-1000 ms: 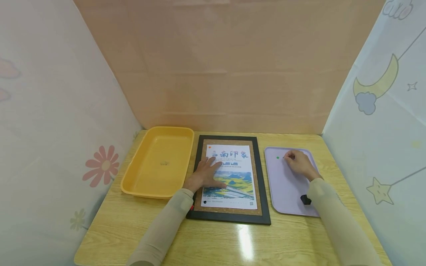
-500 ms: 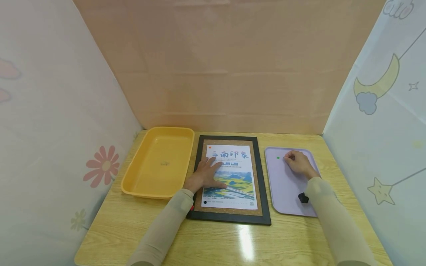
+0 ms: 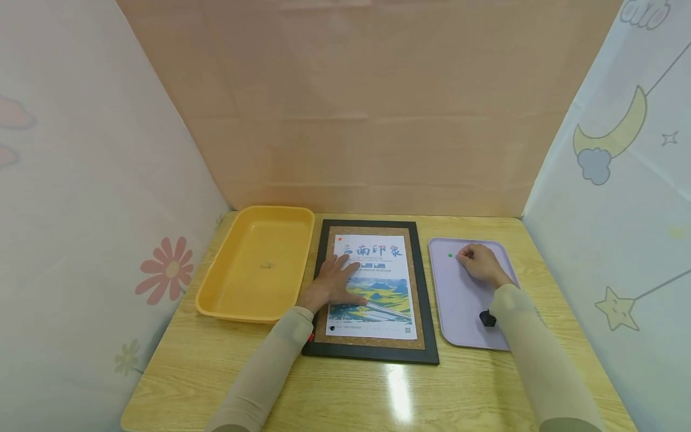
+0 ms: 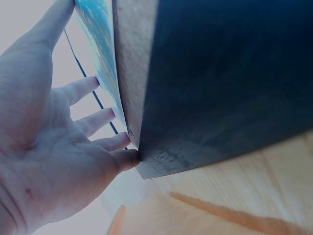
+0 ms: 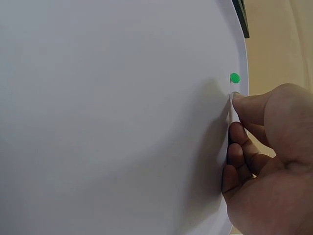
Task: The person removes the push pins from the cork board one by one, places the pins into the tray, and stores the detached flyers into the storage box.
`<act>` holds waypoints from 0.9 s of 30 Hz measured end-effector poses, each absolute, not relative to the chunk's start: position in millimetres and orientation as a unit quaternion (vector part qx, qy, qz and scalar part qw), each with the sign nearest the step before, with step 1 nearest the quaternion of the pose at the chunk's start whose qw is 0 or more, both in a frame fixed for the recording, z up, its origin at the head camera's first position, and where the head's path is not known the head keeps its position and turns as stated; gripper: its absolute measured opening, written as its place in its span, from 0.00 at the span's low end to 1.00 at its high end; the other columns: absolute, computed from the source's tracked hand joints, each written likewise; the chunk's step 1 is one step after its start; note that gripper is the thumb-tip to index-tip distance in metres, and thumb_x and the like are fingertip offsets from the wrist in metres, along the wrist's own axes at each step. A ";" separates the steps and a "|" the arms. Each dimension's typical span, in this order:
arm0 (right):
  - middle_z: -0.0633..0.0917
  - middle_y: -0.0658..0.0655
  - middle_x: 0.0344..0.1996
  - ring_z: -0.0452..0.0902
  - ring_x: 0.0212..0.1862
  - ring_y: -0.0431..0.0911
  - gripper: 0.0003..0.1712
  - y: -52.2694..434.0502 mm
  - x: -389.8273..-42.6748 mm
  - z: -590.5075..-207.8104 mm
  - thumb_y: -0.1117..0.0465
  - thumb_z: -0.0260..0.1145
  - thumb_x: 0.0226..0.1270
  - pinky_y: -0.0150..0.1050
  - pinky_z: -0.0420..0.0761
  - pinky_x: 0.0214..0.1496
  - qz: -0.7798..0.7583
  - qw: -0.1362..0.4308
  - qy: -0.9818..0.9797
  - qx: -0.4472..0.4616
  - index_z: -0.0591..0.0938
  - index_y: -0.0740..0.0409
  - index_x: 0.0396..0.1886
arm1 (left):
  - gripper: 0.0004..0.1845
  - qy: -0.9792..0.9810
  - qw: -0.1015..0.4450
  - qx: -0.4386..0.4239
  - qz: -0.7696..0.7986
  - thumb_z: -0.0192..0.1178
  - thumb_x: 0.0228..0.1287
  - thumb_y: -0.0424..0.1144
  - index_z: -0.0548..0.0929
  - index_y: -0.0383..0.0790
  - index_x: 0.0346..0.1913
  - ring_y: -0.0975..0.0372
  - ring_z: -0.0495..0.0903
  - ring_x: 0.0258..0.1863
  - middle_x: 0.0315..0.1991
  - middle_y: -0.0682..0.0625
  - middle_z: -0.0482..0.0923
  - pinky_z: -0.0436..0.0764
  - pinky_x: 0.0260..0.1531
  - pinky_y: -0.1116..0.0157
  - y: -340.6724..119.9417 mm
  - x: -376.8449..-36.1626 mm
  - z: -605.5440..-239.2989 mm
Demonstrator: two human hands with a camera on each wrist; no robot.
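My left hand (image 3: 336, 282) lies flat with spread fingers on a printed poster (image 3: 378, 294). The poster sits on a cork board in a black frame (image 3: 426, 300). An orange pin (image 3: 340, 239) marks the poster's top left corner. In the left wrist view the fingers (image 4: 98, 122) press the poster's edge (image 4: 100, 58) beside the frame (image 4: 220, 73). My right hand (image 3: 463, 256) rests on a lavender tray (image 3: 459, 306) and pinches a small pale pin (image 5: 233, 107) between thumb and forefinger. A green pin (image 3: 450, 255) lies just beside those fingertips, also seen as the green pin (image 5: 234, 77) on the tray (image 5: 112, 112).
A yellow tray (image 3: 275, 209) stands left of the frame with one small item (image 3: 266, 264) in it. Printed cloth screens close off the left, right and back of the wooden table (image 3: 378, 390). A small red thing (image 3: 311, 338) shows by the frame's lower left corner.
My right hand has crept slightly left on the lavender tray, closer to the green pin. The left hand has stayed put on the poster.
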State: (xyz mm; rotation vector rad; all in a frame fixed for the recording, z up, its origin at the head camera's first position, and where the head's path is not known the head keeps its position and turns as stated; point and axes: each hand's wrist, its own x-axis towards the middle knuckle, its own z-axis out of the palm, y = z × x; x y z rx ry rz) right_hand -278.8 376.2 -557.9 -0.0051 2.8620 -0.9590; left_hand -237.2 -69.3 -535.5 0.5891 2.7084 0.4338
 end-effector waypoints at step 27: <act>0.87 0.64 0.41 0.78 0.44 0.53 0.12 372.1 -279.2 -557.9 0.61 0.66 0.87 0.42 0.73 0.48 -0.317 0.043 0.947 0.003 0.85 0.69 0.52 | 0.59 0.951 0.168 0.212 0.151 0.75 0.65 0.72 0.62 0.51 0.91 0.37 0.43 0.95 0.95 0.41 0.47 0.47 0.94 0.36 -69.2 -237.6 -535.5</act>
